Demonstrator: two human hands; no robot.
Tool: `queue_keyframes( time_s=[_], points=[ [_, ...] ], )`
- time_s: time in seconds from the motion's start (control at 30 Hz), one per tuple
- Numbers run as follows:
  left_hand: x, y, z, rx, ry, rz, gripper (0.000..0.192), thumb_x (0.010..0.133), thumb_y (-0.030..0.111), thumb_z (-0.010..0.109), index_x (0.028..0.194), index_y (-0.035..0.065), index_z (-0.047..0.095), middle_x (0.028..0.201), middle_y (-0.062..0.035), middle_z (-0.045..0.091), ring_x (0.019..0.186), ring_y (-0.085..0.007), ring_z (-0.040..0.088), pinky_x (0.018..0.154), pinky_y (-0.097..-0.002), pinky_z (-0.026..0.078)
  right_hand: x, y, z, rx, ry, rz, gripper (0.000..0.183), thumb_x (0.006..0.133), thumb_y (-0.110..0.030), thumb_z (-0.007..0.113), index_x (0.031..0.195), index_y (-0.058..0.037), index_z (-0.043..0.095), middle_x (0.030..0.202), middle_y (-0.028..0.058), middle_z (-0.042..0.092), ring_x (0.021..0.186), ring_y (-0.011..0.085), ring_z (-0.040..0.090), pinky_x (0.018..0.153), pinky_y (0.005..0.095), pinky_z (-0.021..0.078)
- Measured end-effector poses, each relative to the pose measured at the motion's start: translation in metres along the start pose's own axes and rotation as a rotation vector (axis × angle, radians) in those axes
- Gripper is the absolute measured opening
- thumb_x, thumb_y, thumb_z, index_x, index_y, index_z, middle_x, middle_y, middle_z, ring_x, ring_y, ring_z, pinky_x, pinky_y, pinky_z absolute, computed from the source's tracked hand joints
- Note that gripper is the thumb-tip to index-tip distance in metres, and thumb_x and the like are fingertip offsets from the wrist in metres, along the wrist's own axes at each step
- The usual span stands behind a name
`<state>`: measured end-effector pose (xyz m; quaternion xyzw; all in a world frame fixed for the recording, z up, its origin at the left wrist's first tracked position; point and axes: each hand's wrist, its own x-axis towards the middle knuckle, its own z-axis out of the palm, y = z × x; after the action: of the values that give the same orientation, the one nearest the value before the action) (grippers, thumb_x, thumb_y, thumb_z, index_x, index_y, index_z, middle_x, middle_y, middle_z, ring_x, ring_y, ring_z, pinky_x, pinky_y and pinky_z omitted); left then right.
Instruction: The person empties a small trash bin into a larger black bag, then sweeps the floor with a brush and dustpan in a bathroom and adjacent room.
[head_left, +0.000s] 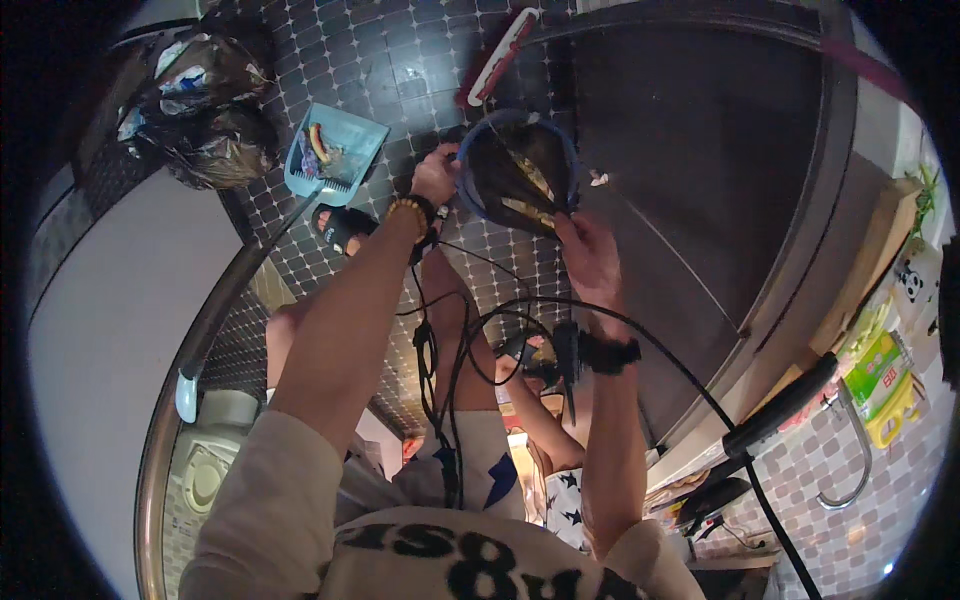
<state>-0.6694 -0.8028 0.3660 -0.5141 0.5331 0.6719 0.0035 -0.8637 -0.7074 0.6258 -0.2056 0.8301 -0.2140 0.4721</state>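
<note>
A round bin (474, 196) with a blue rim stands on the dark tiled floor, and a black plastic bag (491, 161) lines it. My left hand (436, 176) grips the bin's left rim, its fingertips partly hidden behind the edge. At the lower right of the rim, my right hand (591, 251) pinches the bag's gathered edge. Yellowish patches show on or through the bag; what they are I cannot tell. Left of the bin lies a light blue dustpan (367, 142) with scraps in it, among them a curved yellow-and-red piece (318, 142).
Full black garbage bags (217, 142) sit at the upper left. A red-and-white broom head (504, 56) lies beyond the bin. Black cables (450, 360) hang before me. Another person's arm (540, 424) is close on my right. A dark panel (697, 172) borders the right side.
</note>
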Motion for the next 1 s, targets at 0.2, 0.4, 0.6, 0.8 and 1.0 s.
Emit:
queue_keyframes(
  time_s=[0.2, 0.4, 0.6, 0.8, 1.0],
  points=[
    [-0.041, 0.028, -0.052, -0.436, -0.037, -0.147, 0.020, 0.095, 0.011, 0.064, 0.114, 0.0048, 0.060, 0.099, -0.0024, 0.064, 0.072, -0.0138, 0.066, 0.061, -0.0303, 0.057, -0.041, -0.054, 0.001, 0.099, -0.018, 0.043, 0.030, 0.096, -0.026, 0.062, 0.087, 0.0035, 0.063, 0.069, -0.0008, 0.052, 0.068, 0.0066, 0.043, 0.061, 0.0269, 0.0384],
    [-0.066, 0.073, -0.051, -0.299, -0.107, -0.163, 0.028, 0.096, 0.019, 0.067, 0.118, 0.0045, 0.056, 0.097, -0.0042, 0.062, 0.073, -0.0129, 0.065, 0.061, -0.0295, 0.056, -0.076, -0.082, -0.012, -0.114, 0.017, -0.042, 0.028, 0.096, -0.023, 0.062, 0.086, 0.0031, 0.062, 0.069, -0.0010, 0.053, 0.067, 0.0064, 0.044, 0.061, 0.0260, 0.0393],
    [-0.081, 0.051, -0.064, -0.391, -0.223, 0.049, 0.032, 0.094, 0.020, 0.069, 0.116, 0.0023, 0.054, 0.097, -0.0056, 0.060, 0.080, -0.0142, 0.064, 0.067, -0.0304, 0.056, -0.116, -0.119, -0.018, -0.075, 0.065, -0.029, 0.022, 0.096, -0.018, 0.060, 0.087, 0.0014, 0.060, 0.063, 0.0031, 0.047, 0.060, 0.0080, 0.040, 0.052, 0.0281, 0.0347],
    [-0.085, 0.061, -0.065, -0.342, -0.218, 0.194, 0.036, 0.093, 0.022, 0.071, 0.116, -0.0018, 0.056, 0.105, -0.0062, 0.056, 0.085, -0.0161, 0.063, 0.070, -0.0301, 0.057, -0.160, -0.166, -0.032, -0.017, 0.035, 0.072, 0.028, 0.100, -0.021, 0.058, 0.082, -0.0002, 0.058, 0.066, -0.0052, 0.039, 0.064, 0.0045, 0.033, 0.054, 0.0251, 0.0252],
    [-0.082, 0.063, -0.051, -0.451, -0.164, 0.012, 0.021, 0.095, 0.014, 0.065, 0.112, 0.0025, 0.060, 0.091, -0.0039, 0.059, 0.070, -0.0142, 0.063, 0.063, -0.0289, 0.058, -0.170, -0.175, -0.047, -0.025, 0.132, 0.055, 0.037, 0.103, -0.020, 0.055, 0.073, -0.0001, 0.048, 0.066, -0.0054, 0.035, 0.064, 0.0051, 0.030, 0.054, 0.0258, 0.0235]
  ],
)
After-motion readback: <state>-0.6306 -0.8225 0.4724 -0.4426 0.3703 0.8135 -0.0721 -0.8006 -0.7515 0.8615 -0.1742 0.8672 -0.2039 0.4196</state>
